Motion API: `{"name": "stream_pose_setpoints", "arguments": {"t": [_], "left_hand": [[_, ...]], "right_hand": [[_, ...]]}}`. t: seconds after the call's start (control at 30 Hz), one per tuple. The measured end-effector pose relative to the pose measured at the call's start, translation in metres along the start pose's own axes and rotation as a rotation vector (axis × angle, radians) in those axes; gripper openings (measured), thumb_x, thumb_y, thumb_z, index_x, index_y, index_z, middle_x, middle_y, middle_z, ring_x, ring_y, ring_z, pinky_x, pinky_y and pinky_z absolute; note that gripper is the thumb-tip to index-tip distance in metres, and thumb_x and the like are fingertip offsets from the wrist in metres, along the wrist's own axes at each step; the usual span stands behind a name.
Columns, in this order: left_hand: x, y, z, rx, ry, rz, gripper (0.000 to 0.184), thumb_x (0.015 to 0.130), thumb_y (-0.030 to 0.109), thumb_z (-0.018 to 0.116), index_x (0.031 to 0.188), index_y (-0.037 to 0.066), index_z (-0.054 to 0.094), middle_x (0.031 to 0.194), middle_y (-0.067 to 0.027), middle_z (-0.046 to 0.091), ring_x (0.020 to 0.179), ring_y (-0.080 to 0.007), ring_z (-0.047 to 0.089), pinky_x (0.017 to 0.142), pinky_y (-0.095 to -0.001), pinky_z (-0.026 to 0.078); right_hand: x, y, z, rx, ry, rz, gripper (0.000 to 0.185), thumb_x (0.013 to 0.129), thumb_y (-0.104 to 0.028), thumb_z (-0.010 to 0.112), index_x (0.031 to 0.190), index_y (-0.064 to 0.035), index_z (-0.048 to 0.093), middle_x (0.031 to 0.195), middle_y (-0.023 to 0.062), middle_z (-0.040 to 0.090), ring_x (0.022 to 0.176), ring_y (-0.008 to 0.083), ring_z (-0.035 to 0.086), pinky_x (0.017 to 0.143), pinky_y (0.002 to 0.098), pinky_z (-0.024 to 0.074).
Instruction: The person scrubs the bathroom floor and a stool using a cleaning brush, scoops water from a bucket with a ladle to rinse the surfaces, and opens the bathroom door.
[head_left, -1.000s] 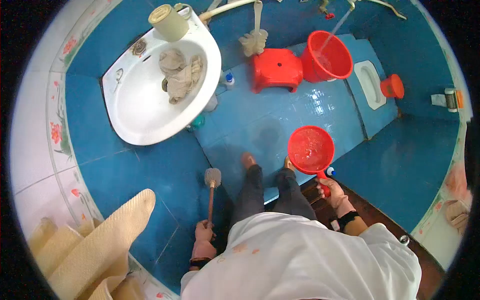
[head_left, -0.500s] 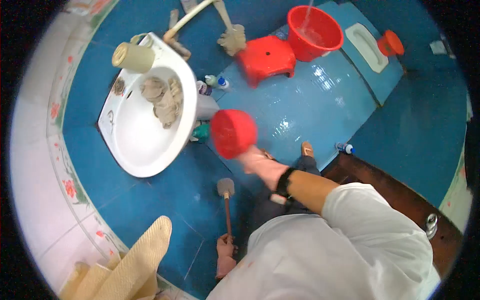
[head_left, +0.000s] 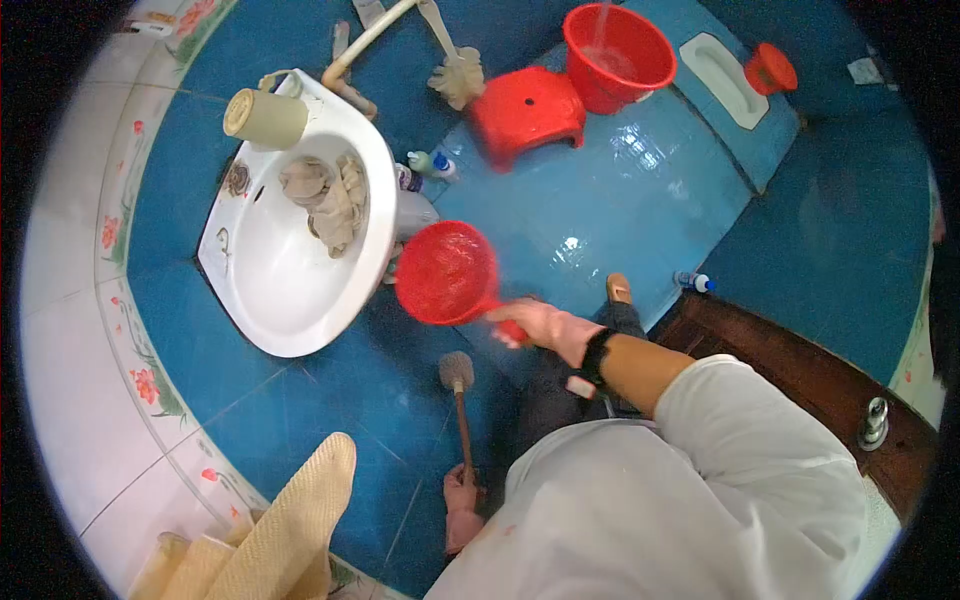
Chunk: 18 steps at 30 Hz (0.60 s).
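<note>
My right hand (head_left: 540,325), in a pink glove, is wrapped round the handle of a red dipper (head_left: 447,272). The dipper is over the floor beside the white sink (head_left: 285,300), its open top facing me and a wet shine inside. Lower down, my left hand (head_left: 461,490), also gloved in pink, holds the stick of a brush (head_left: 457,372) with a round grey head pointing up and away from me. Crumpled grey-beige cloths (head_left: 330,205) lie in the sink, and a beige mug (head_left: 265,119) is at its back edge.
Water runs into a red bucket (head_left: 620,60) beside a red stool (head_left: 528,112). A squat toilet (head_left: 725,80) and a small red pot (head_left: 770,70) are at the upper right. A bottle (head_left: 695,282) lies by the brown door (head_left: 780,360). A yellowish towel (head_left: 290,520) hangs at the lower left.
My right hand has swung the dipper from the right across to the left, beside the sink. My left hand still holds the brush. The view has shifted.
</note>
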<state>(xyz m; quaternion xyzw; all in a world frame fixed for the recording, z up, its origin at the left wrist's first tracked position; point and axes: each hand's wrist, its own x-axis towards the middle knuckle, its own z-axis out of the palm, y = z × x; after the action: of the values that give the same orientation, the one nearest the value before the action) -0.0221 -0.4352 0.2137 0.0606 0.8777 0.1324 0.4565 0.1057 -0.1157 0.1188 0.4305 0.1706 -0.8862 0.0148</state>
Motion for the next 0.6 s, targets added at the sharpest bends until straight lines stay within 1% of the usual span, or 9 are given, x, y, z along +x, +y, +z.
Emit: {"name": "stream_pose_setpoints", "arguments": {"t": [0.03, 0.07, 0.17, 0.27, 0.37, 0.4, 0.5, 0.57, 0.6], "left_hand": [[0.012, -0.019, 0.001, -0.032, -0.011, 0.026, 0.022, 0.085, 0.013, 0.055, 0.101, -0.001, 0.053, 0.077, -0.0072, 0.060, 0.055, -0.0125, 0.053, 0.042, -0.0267, 0.041], [0.015, -0.022, 0.001, -0.062, -0.017, 0.022, 0.023, 0.085, 0.013, 0.055, 0.103, -0.001, 0.052, 0.078, -0.0074, 0.060, 0.055, -0.0125, 0.053, 0.042, -0.0267, 0.042], [0.016, -0.015, -0.002, -0.152, -0.020, -0.042, 0.028, 0.084, 0.013, 0.056, 0.107, -0.002, 0.050, 0.080, -0.0081, 0.060, 0.054, -0.0123, 0.053, 0.043, -0.0261, 0.042], [0.039, -0.048, 0.002, -0.117, -0.053, 0.003, 0.028, 0.083, 0.014, 0.058, 0.105, -0.003, 0.051, 0.082, -0.0086, 0.060, 0.060, -0.0115, 0.054, 0.047, -0.0256, 0.043], [0.043, -0.047, 0.001, -0.031, -0.035, 0.093, 0.028, 0.083, 0.015, 0.058, 0.103, -0.004, 0.052, 0.082, -0.0078, 0.061, 0.063, -0.0108, 0.054, 0.053, -0.0257, 0.044], [0.039, -0.041, -0.002, -0.031, -0.036, 0.071, 0.027, 0.083, 0.015, 0.058, 0.101, -0.004, 0.054, 0.081, -0.0073, 0.061, 0.064, -0.0111, 0.054, 0.054, -0.0260, 0.043], [0.036, -0.024, -0.008, -0.036, -0.064, 0.045, 0.022, 0.084, 0.016, 0.057, 0.095, -0.003, 0.057, 0.080, -0.0054, 0.061, 0.064, -0.0120, 0.054, 0.056, -0.0267, 0.042], [0.050, -0.047, -0.010, -0.052, -0.112, 0.067, 0.020, 0.085, 0.016, 0.055, 0.092, -0.002, 0.059, 0.079, -0.0040, 0.060, 0.063, -0.0128, 0.054, 0.056, -0.0269, 0.042], [0.024, 0.015, -0.015, 0.061, -0.107, -0.008, 0.019, 0.085, 0.017, 0.054, 0.087, -0.001, 0.060, 0.077, -0.0045, 0.059, 0.063, -0.0138, 0.053, 0.057, -0.0273, 0.041]], "right_hand": [[0.011, 0.023, -0.030, 0.068, -0.048, -0.012, 0.029, 0.079, -0.028, 0.061, 0.094, -0.0032, 0.056, 0.071, 0.0061, 0.056, 0.054, 0.0132, 0.051, 0.045, 0.0245, 0.0428], [-0.001, 0.030, -0.045, 0.071, 0.030, 0.035, 0.027, 0.079, -0.027, 0.060, 0.089, -0.0030, 0.054, 0.069, 0.0056, 0.055, 0.053, 0.0128, 0.051, 0.043, 0.0232, 0.0419], [-0.044, 0.047, -0.094, -0.031, 0.148, 0.140, 0.023, 0.080, -0.025, 0.060, 0.091, -0.0056, 0.055, 0.069, 0.0061, 0.055, 0.054, 0.0143, 0.053, 0.043, 0.0252, 0.0442], [-0.062, 0.069, -0.123, -0.005, 0.447, 0.222, 0.021, 0.077, -0.017, 0.062, 0.089, -0.0038, 0.051, 0.065, 0.0091, 0.054, 0.051, 0.0211, 0.051, 0.042, 0.0343, 0.0441], [-0.067, 0.072, -0.134, 0.023, 0.531, 0.248, 0.022, 0.077, -0.022, 0.063, 0.091, -0.0080, 0.054, 0.071, 0.0056, 0.057, 0.059, 0.0151, 0.055, 0.048, 0.0315, 0.0478], [-0.038, 0.090, -0.158, 0.180, 0.664, 0.380, 0.019, 0.074, -0.020, 0.063, 0.086, -0.0067, 0.057, 0.074, 0.0079, 0.059, 0.066, 0.0197, 0.058, 0.053, 0.0336, 0.0493], [-0.022, 0.090, -0.188, -1.426, 0.353, -0.597, 0.020, 0.072, -0.019, 0.062, 0.086, -0.0043, 0.059, 0.080, 0.0105, 0.061, 0.075, 0.0268, 0.060, 0.061, 0.0363, 0.0501], [0.002, 0.063, -0.180, -1.728, 0.324, -0.494, 0.022, 0.072, -0.022, 0.061, 0.087, -0.0049, 0.060, 0.080, 0.0117, 0.061, 0.075, 0.0281, 0.060, 0.063, 0.0372, 0.0499], [0.014, 0.043, -0.171, -1.839, 0.308, -0.429, 0.023, 0.073, -0.023, 0.060, 0.087, -0.0052, 0.060, 0.080, 0.0123, 0.061, 0.076, 0.0287, 0.060, 0.064, 0.0377, 0.0497]]}}
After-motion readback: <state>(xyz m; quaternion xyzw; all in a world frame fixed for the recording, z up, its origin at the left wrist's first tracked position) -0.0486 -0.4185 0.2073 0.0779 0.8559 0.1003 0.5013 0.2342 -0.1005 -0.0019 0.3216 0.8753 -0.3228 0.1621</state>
